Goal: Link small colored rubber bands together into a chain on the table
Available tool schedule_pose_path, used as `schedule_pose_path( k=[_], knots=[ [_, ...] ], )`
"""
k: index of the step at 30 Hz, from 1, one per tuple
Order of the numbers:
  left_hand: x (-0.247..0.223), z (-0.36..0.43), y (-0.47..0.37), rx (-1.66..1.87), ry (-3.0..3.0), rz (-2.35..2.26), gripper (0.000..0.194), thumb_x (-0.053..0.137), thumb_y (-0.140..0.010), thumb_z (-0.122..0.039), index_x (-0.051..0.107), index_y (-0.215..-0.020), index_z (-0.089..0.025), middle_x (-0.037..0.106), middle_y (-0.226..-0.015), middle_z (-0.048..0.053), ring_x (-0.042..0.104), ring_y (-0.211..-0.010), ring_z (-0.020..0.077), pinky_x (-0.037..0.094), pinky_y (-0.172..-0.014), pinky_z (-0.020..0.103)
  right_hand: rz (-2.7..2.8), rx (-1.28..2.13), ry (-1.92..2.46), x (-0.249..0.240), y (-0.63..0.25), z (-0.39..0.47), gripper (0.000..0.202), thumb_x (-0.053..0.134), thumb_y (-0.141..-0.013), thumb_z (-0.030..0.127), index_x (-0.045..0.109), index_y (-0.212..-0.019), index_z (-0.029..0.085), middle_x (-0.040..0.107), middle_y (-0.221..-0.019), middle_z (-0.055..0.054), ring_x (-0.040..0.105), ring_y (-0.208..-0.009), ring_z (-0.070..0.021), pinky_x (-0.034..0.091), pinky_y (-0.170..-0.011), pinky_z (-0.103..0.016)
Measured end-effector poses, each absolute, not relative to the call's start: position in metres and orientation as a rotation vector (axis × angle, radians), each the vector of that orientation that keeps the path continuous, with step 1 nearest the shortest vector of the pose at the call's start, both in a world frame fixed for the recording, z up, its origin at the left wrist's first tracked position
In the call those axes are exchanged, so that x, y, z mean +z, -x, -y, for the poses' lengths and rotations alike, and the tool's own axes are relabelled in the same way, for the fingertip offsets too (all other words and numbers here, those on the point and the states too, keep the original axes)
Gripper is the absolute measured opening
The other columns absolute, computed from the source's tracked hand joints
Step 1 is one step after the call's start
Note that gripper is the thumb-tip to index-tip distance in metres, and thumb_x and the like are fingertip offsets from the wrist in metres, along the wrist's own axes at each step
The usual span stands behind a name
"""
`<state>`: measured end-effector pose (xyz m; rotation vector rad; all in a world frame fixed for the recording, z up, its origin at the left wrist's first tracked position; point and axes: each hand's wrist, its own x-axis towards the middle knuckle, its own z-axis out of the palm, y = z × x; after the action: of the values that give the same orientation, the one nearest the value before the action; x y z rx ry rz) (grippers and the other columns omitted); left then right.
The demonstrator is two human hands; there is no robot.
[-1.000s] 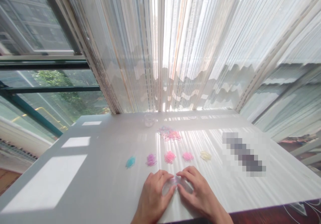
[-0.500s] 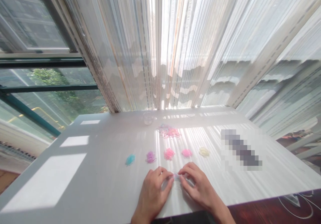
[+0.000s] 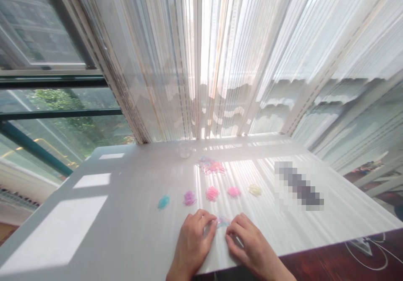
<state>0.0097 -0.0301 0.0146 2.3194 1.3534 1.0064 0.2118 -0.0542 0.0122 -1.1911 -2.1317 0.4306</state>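
Note:
A small loose heap of pale lilac and blue rubber bands (image 3: 223, 222) lies on the white table between my hands. My left hand (image 3: 195, 241) pinches at its left edge, thumb and forefinger together on a band. Just right of the heap, my right hand (image 3: 248, 241) has its fingers curled and thumb drawn in; what its fingertips hold, if anything, is too small to make out. Beyond the hands runs a row of sorted band piles: teal (image 3: 163, 202), purple (image 3: 189, 197), coral pink (image 3: 212, 193), bright pink (image 3: 234, 192) and pale yellow (image 3: 255, 190).
Farther back sits a mixed pile of bands (image 3: 212, 166), with a clear round container (image 3: 185, 150) behind it. A pixelated dark object (image 3: 300, 185) is on the right of the white table (image 3: 132, 230). Sheer striped curtains (image 3: 217, 63) hang along the far edge.
My right hand has drawn back slightly to the right and its fingers have curled in, uncovering more of the lilac and blue bands. My left hand stays nearly in place.

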Motion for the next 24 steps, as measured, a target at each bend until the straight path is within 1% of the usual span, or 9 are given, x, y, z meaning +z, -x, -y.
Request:
schedule_pose_path(
  k=[4,7,11,14,18,22,24],
  knots=[
    [0.013,0.031,-0.008,1.048,-2.296,-1.316,0.018,0.052,-0.102,-0.024,0.069,-0.096,-0.024,0.073,-0.089,0.004,0.070,-0.076,0.0192,0.055,-0.067,0.030,2.069,0.376,1.155,0.013,-0.213,0.046,0.015,0.057,-0.091,0.008,0.061,-0.089,0.023,0.061,-0.083,-0.002,0.062,-0.077,-0.0193,0.053,-0.067,-0.031],
    [0.011,0.032,-0.006,1.114,-2.246,-1.249,0.013,0.055,-0.101,-0.026,0.067,-0.105,-0.024,0.074,-0.093,0.004,0.072,-0.079,0.0183,0.057,-0.067,0.027,1.960,0.301,1.128,0.013,-0.212,0.035,0.012,0.058,-0.094,0.012,0.062,-0.090,0.023,0.061,-0.082,-0.002,0.063,-0.077,-0.0195,0.054,-0.068,-0.031],
    [0.007,0.033,-0.006,1.162,-2.215,-1.186,0.016,0.058,-0.101,-0.027,0.065,-0.114,-0.024,0.076,-0.097,0.004,0.072,-0.075,0.0163,0.059,-0.069,0.025,1.891,0.278,1.061,0.013,-0.208,0.027,0.009,0.058,-0.097,0.014,0.061,-0.094,0.023,0.064,-0.084,-0.003,0.064,-0.078,-0.0192,0.054,-0.069,-0.030],
    [0.005,0.033,-0.006,1.188,-2.218,-1.176,0.015,0.059,-0.101,-0.028,0.067,-0.112,-0.024,0.078,-0.096,0.004,0.071,-0.069,0.0148,0.060,-0.069,0.024,1.923,0.284,1.030,0.012,-0.206,0.028,0.010,0.057,-0.098,0.013,0.060,-0.097,0.023,0.066,-0.085,-0.003,0.064,-0.078,-0.0191,0.054,-0.069,-0.031],
    [0.004,0.033,-0.006,1.240,-2.221,-1.155,0.013,0.059,-0.101,-0.030,0.070,-0.106,-0.023,0.080,-0.091,0.003,0.070,-0.064,0.0140,0.059,-0.066,0.023,1.991,0.233,0.973,0.013,-0.203,0.030,0.013,0.057,-0.097,0.010,0.060,-0.096,0.023,0.068,-0.082,-0.004,0.064,-0.074,-0.0197,0.054,-0.067,-0.032],
    [0.004,0.032,-0.006,1.270,-2.211,-1.143,0.014,0.058,-0.101,-0.027,0.072,-0.101,-0.023,0.080,-0.086,0.003,0.070,-0.061,0.0137,0.058,-0.063,0.021,2.038,0.180,0.963,0.013,-0.201,0.031,0.016,0.056,-0.096,0.008,0.061,-0.094,0.023,0.069,-0.080,-0.004,0.064,-0.073,-0.0205,0.055,-0.065,-0.033],
    [0.004,0.032,-0.006,1.267,-2.206,-1.140,0.014,0.058,-0.101,-0.024,0.072,-0.100,-0.023,0.080,-0.086,0.002,0.069,-0.061,0.0134,0.057,-0.063,0.021,2.035,0.170,0.950,0.013,-0.201,0.031,0.016,0.056,-0.096,0.008,0.062,-0.099,0.022,0.070,-0.082,-0.005,0.065,-0.074,-0.0205,0.056,-0.066,-0.033]
  ],
)
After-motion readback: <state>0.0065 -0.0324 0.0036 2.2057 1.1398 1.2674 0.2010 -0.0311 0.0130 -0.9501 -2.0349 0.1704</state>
